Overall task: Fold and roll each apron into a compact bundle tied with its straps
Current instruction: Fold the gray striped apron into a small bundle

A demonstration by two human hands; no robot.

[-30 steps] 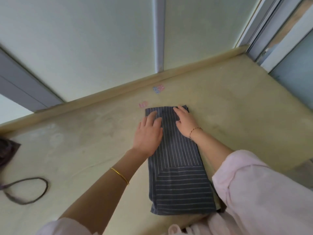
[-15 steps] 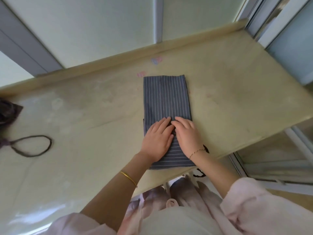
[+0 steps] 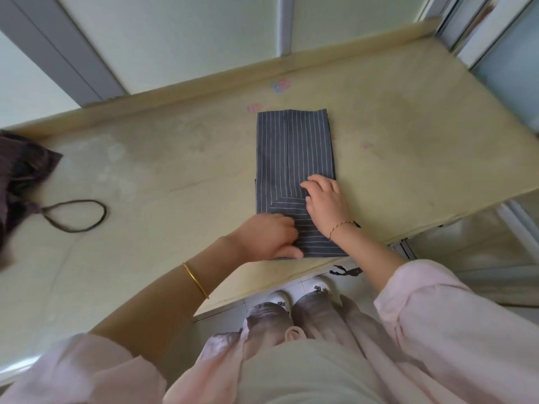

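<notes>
Pale wall panels (image 3: 175, 39) back a yellowish tabletop (image 3: 145, 170) that fills the middle of the frame.

1. Location of workpiece. The striped apron (image 3: 291, 147) lies flat right of centre, already folded into a narrow strip. It runs from the far side of the tabletop to the near edge. One dark strap (image 3: 345, 271) hangs off the near edge below the strip.

2. State of the grip. The left hand (image 3: 267, 237) sits at the near left corner of the strip. Its fingers are curled onto the cloth and the thumb lies along the near hem, so the grip appears clamped on that corner. The right hand (image 3: 328, 204) rests on the right side of the strip with bent fingers touching the cloth. Its grip is apart (it pins the cloth, it does not pinch).

3. Step in hand. Folding looks complete. The hands are placed to begin the roll from the near end.

4. Next move. Turn the near hem over on itself, tightly and square to the long edges. Both hands must advance evenly, or the roll will cone. Keep the hanging strap free for the tie.

5. Other items. A dark cloth (image 3: 20, 176) with a strap loop (image 3: 75, 215) lies at the left edge, well apart.
</notes>
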